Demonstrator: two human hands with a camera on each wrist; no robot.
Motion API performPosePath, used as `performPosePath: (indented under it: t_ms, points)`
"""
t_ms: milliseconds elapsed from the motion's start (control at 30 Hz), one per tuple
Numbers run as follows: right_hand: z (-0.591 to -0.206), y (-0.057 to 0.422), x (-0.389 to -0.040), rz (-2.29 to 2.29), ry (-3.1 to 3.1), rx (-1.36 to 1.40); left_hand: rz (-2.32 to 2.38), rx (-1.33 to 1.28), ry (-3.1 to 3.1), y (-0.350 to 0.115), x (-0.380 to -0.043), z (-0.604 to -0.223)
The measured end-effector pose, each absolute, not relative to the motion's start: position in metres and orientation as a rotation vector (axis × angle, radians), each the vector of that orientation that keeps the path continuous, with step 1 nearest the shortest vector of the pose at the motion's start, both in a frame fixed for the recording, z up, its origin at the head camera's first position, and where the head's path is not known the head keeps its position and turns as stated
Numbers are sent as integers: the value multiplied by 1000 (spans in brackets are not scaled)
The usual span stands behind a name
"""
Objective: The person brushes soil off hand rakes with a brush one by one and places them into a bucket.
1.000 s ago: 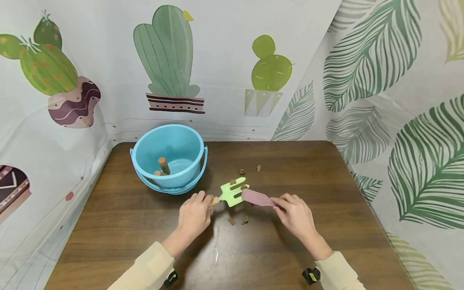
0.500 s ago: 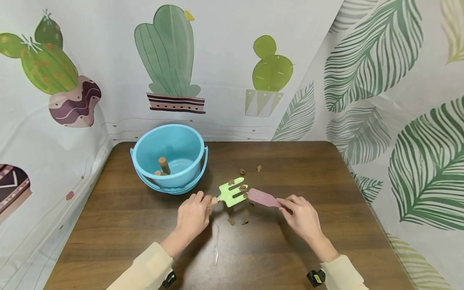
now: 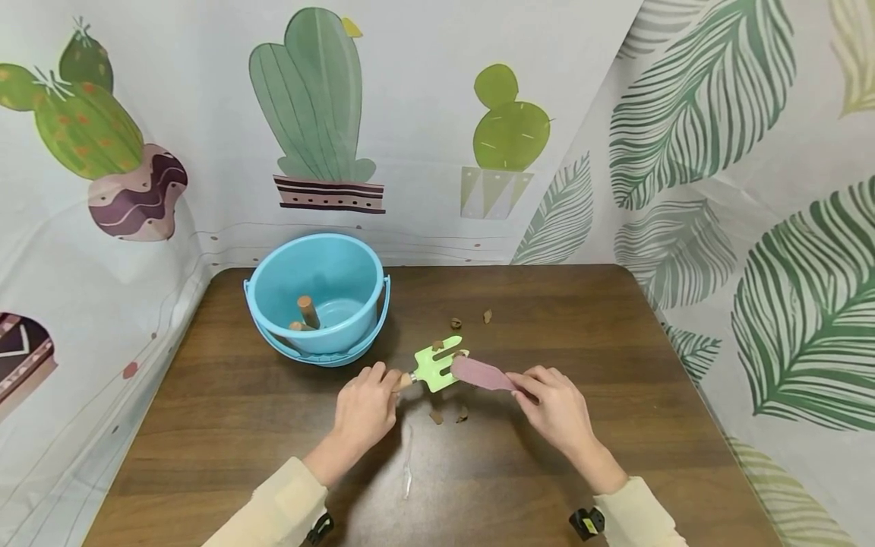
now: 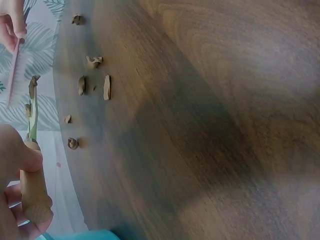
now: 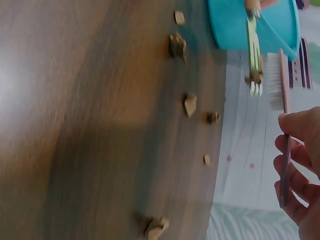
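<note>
My left hand [image 3: 365, 403] grips the wooden handle [image 4: 35, 192] of a small green garden fork [image 3: 429, 370], held level above the table. Brown dried scraps [image 5: 254, 77] lie on its tines. In my right hand [image 3: 557, 406] is a pink brush [image 3: 484, 374], pinched by its handle between thumb and fingers. Its white bristles [image 5: 274, 82] face down in the head view, and its head overlaps the fork's tines, hiding part of them. Several more dried scraps lie on the table below, such as one curled piece [image 4: 94, 61] and a pale strip [image 4: 107, 87].
A light-blue bucket [image 3: 328, 346] with its handle lowered stands at the back left of the wooden table [image 3: 615, 319]; brown cylindrical pieces [image 3: 308, 311] show inside. A thin clear strip [image 3: 408, 479] lies near the front. Printed cloth [image 3: 424, 114] hangs behind.
The brush first drew back right, uncovering scraps on the tines, then came left over them again. The left hand and the fork have hardly moved.
</note>
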State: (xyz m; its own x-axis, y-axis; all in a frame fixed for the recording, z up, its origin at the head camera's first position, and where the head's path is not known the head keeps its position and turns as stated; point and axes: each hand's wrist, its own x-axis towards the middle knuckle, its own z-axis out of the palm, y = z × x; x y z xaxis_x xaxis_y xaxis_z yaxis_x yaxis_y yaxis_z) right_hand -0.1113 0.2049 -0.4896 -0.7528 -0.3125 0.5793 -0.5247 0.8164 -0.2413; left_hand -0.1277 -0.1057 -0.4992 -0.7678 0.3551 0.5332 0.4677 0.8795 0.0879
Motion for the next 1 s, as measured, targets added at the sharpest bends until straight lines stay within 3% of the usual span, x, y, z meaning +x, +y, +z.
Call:
performPosePath:
  t_ms: [1000]
  points:
    - [-492,210,-110,399,-2487,593,-261,-614,-2495,-106,-128,-496]
